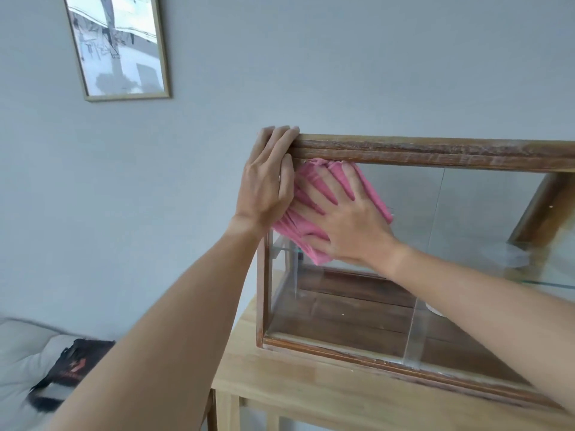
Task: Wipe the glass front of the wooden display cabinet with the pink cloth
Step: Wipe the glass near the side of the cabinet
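Hands at work on a wooden display cabinet (404, 152) that stands on a pale wooden table (280, 387) against a grey wall (342, 73). The right hand (345, 219) lies flat on a pink cloth (298, 231), fingers (317, 185) spread wide and pointing up toward the cabinet's top rail, pressing the cloth against the upper left corner of the glass front (466, 219). The cloth bunches in ridges between those splayed fingers; its top edge reaches just past the fingertips to touch the underside of the rail, and its lower corner hangs below the heel of the hand. The hand presses rather than grasps, with no finger curled around the fabric.

The left hand (264, 185) steadies the cabinet at its top left corner, fingers (281, 136) curled over the end of the rail and the thumb side resting against the frame, just beside the cloth's left edge. It holds the frame only, not the cloth.

Through the glass, below the right wrist, a dark wooden floor and a clear divider (410, 334) show inside the cabinet. A framed picture (118, 48) hangs on the wall well above and left of the fingers. A grey cushion (21, 353) with a dark item (74, 365) on it lies low at left, beneath the left forearm.
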